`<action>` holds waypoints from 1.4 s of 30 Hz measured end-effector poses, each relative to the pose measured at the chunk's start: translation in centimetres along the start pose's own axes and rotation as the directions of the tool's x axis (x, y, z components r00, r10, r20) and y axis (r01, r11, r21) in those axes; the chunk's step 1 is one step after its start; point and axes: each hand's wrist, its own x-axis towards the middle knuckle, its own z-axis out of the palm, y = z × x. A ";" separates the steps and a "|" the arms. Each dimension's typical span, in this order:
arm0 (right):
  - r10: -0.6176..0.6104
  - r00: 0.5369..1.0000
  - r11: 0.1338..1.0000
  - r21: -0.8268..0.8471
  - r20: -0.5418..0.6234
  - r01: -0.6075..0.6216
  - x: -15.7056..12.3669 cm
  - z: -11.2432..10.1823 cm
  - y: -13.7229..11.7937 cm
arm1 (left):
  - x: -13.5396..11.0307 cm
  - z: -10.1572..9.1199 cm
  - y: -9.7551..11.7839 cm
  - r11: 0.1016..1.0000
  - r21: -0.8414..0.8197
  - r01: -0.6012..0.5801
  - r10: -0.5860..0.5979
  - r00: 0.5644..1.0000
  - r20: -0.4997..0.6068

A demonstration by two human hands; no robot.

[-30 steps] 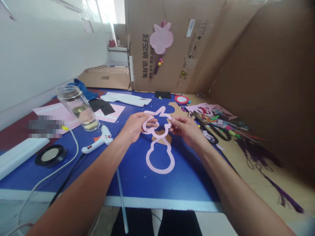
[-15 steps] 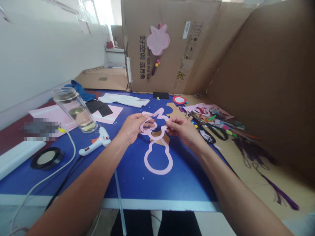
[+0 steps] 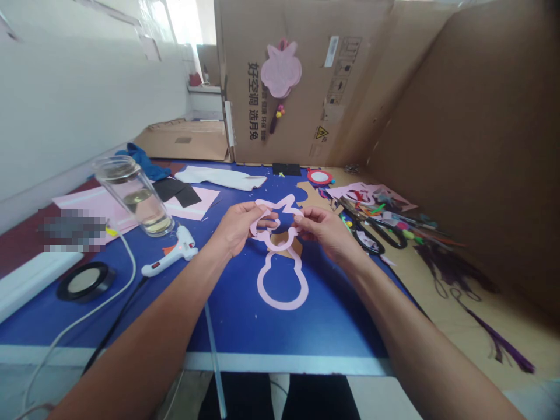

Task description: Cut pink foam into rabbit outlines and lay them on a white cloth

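Observation:
My left hand (image 3: 240, 228) and my right hand (image 3: 326, 231) both pinch the upper part of a pink foam outline (image 3: 259, 286) cut in a gourd-like shape with ear-like points at the top. Its lower loop hangs down and rests on the blue table top (image 3: 231, 324). A tan cardboard piece (image 3: 289, 249) lies beneath the outline, partly hidden by it and by my hands. My left fingers pass through the upper opening. A white hot glue gun (image 3: 175, 254) lies near my left wrist.
A glass jar of liquid (image 3: 133, 195) stands at the left, beside pink and black sheets. A black tape roll (image 3: 85, 282) and white cable (image 3: 118, 286) lie further left. Black-handled scissors (image 3: 371, 236) and craft scraps lie right. Cardboard walls (image 3: 459, 146) rise behind.
My hands have drawn slightly closer together on the pink outline. The whole view has shifted a little, with the table contents sitting slightly further left than a second ago.

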 end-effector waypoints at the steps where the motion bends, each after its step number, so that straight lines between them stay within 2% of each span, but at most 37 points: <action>1: -0.007 1.000 1.000 0.000 -0.005 0.007 0.0 0.0 0.1 | 0.0 0.0 0.0 1.000 0.003 0.000 0.000 1.000 0.002; 6: -0.024 1.000 0.999 0.020 -0.015 0.025 0.2 -0.2 0.3 | -0.1 0.2 0.3 1.000 0.004 -0.002 0.002 1.000 -0.015; 12: -0.068 0.989 0.997 0.032 -0.129 0.073 0.2 -0.9 -0.4 | 0.2 -0.8 1.6 0.995 -0.051 -0.091 0.078 0.975 -0.207; 21: -0.088 0.982 0.994 0.045 -0.166 0.097 0.3 -1.3 -0.8 | 0.8 -1.9 1.6 0.992 -0.052 -0.117 0.097 0.952 -0.290; 28: -0.055 0.998 0.989 0.133 -0.040 0.060 -0.3 -0.4 -1.3 | 0.7 -0.6 -0.3 1.000 0.008 0.021 -0.019 0.984 -0.180; 31: -0.052 0.998 0.981 0.190 0.022 0.047 -0.7 0.0 -1.5 | 0.3 -0.1 -0.7 0.996 -0.047 0.069 -0.070 0.997 -0.029; 34: -0.046 0.998 0.982 0.185 0.034 0.039 -0.6 0.1 -1.2 | 0.2 0.0 -0.6 0.985 -0.109 0.132 -0.123 0.988 0.093; 42: -0.022 0.999 0.999 0.047 -0.044 0.024 0.0 -0.3 0.0 | 0.0 0.1 -0.2 0.997 -0.047 0.069 -0.069 0.998 -0.007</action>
